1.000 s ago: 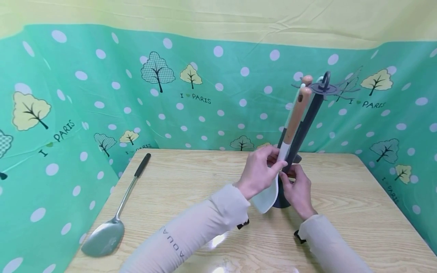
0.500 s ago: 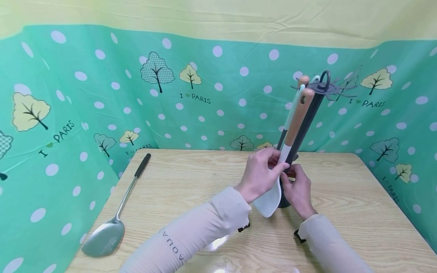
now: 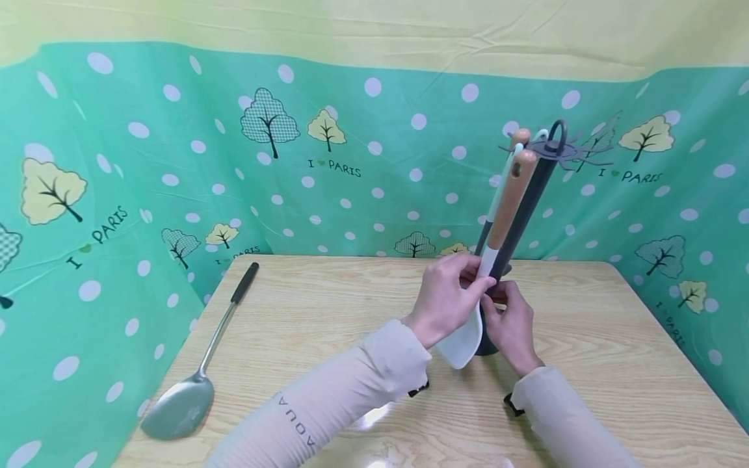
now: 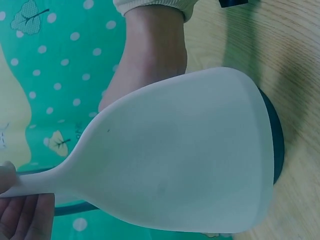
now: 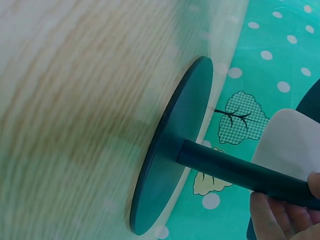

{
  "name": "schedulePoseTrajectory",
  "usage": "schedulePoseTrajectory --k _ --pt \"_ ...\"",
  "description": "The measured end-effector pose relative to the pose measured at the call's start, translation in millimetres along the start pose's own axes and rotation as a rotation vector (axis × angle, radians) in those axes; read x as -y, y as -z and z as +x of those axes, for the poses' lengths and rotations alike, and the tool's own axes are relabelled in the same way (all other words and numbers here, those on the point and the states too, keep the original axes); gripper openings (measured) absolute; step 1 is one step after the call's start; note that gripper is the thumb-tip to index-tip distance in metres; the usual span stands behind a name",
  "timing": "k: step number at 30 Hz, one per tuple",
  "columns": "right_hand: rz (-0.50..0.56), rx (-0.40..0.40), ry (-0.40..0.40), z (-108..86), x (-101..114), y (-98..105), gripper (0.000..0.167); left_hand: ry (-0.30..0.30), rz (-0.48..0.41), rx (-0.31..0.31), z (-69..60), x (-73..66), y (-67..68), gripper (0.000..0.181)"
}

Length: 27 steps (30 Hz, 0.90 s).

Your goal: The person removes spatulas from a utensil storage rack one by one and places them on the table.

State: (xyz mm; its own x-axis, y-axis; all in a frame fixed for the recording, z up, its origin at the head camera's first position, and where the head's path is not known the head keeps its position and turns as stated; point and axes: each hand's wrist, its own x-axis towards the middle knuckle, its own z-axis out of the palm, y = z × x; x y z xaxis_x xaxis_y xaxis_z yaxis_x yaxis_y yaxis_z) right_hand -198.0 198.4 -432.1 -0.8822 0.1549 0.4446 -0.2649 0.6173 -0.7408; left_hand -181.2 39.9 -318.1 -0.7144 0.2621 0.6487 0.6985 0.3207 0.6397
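With thumb and fingers, the left hand (image 3: 447, 296) pinches the white neck of a wooden-handled spatula (image 3: 508, 201); its pale blade (image 4: 175, 155) hangs below that hand in the left wrist view. My right hand (image 3: 512, 325) grips the dark pole (image 5: 240, 170) of a utensil stand, low down. The stand's round base (image 5: 172, 150) rests on the table in the right wrist view. At the top of the pole is a ring of hooks (image 3: 552, 151), beside which the spatula's handle end stands. Other utensils, one with a pale green handle (image 3: 500, 188), are behind the spatula.
A metal turner (image 3: 180, 406) with a black handle lies on the left side of the wooden table (image 3: 316, 305). A green and yellow patterned cloth (image 3: 351, 214) hangs behind the table and along both sides.
Over the last second the spatula has shifted slightly to the right in the left hand, its handle end closer to the hook ring. The stand's top has moved slightly left; the right hand stays on the pole.
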Motion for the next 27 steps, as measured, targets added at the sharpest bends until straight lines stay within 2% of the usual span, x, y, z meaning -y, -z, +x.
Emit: schedulePoseTrajectory --k 11,21,27 --pt "-0.006 0.009 -0.031 0.4 1.3 0.6 0.023 -0.003 -0.002 -0.017 -0.7 0.5 6.0 0.017" --pt "0.017 -0.042 0.004 0.8 -0.5 -1.1 0.020 -0.017 -0.004 -0.028 -6.4 3.3 16.2 0.018" --pt "0.016 -0.057 0.017 0.8 -1.4 -1.9 0.019 0.019 -0.008 -0.023 -13.2 5.4 23.3 0.018"
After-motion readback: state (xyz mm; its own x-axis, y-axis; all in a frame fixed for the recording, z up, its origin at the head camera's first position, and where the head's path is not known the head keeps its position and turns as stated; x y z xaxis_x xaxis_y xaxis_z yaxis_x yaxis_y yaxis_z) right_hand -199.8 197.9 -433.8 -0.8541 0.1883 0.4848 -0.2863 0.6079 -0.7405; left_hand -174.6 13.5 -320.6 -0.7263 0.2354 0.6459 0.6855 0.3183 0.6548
